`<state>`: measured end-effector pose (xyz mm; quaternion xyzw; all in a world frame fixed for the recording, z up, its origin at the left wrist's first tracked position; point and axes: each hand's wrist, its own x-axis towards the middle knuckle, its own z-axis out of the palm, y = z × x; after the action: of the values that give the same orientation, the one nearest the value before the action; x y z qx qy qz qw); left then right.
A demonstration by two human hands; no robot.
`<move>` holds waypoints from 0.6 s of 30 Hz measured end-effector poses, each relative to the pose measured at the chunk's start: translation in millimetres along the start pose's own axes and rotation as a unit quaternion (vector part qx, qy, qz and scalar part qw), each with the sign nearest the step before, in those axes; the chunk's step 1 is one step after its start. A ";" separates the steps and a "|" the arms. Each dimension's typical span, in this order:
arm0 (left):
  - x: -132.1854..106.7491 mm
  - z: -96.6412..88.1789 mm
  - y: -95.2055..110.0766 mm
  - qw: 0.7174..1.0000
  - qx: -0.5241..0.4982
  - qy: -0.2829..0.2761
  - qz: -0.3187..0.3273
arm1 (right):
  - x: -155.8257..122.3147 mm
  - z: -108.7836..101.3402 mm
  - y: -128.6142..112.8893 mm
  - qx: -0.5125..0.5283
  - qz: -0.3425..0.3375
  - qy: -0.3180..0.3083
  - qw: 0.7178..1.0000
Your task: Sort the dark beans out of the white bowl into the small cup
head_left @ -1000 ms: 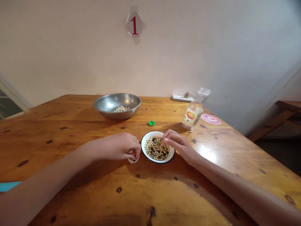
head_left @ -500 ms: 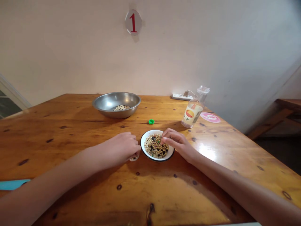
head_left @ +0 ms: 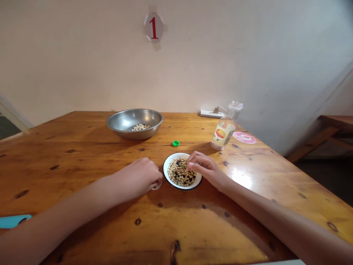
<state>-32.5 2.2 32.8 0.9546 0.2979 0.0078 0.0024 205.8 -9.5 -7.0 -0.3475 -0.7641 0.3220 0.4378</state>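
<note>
A white bowl with a dark rim (head_left: 165,171) holds pale, dark and a few green beans (head_left: 180,175). My right hand (head_left: 205,168) reaches over its right side, thumb and fingers pinched together just above the beans. Whatever may be between those fingertips is too small to tell. Left of the bowl, my left hand (head_left: 145,175) rests low over the table with its fingers curled under. Part of a small pale round thing (head_left: 156,187) shows beneath these fingers, mostly hidden.
A steel basin (head_left: 121,131) with some beans stands at the back left. Behind the bowl lies a green cap (head_left: 175,143). An uncapped clear bottle (head_left: 224,129) stands right, near a pink round sticker (head_left: 245,138) and a power strip (head_left: 211,114). A blue handle (head_left: 13,221) lies far left.
The view has shifted slightly, so everything sits a little further left. My right fingers stay pinched over the bowl; my left hand remains curled beside it.
</note>
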 end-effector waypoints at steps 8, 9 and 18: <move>3.5 -2.7 13.1 0.995 0.050 -0.077 -0.043 | 0.1 0.1 -1.3 -0.010 -0.011 -0.001 1.000; 4.1 -3.9 15.1 0.993 0.061 -0.091 -0.051 | 0.2 0.4 -1.4 -0.013 -0.011 -0.001 1.000; 5.0 -0.5 26.0 0.981 0.142 -0.120 -0.048 | 0.0 0.5 -0.8 -0.022 -0.012 -0.006 1.000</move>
<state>-13.6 -16.3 33.6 0.9238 0.3387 -0.1497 -0.0969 205.2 -10.0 -6.5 -0.3459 -0.7778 0.3023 0.4291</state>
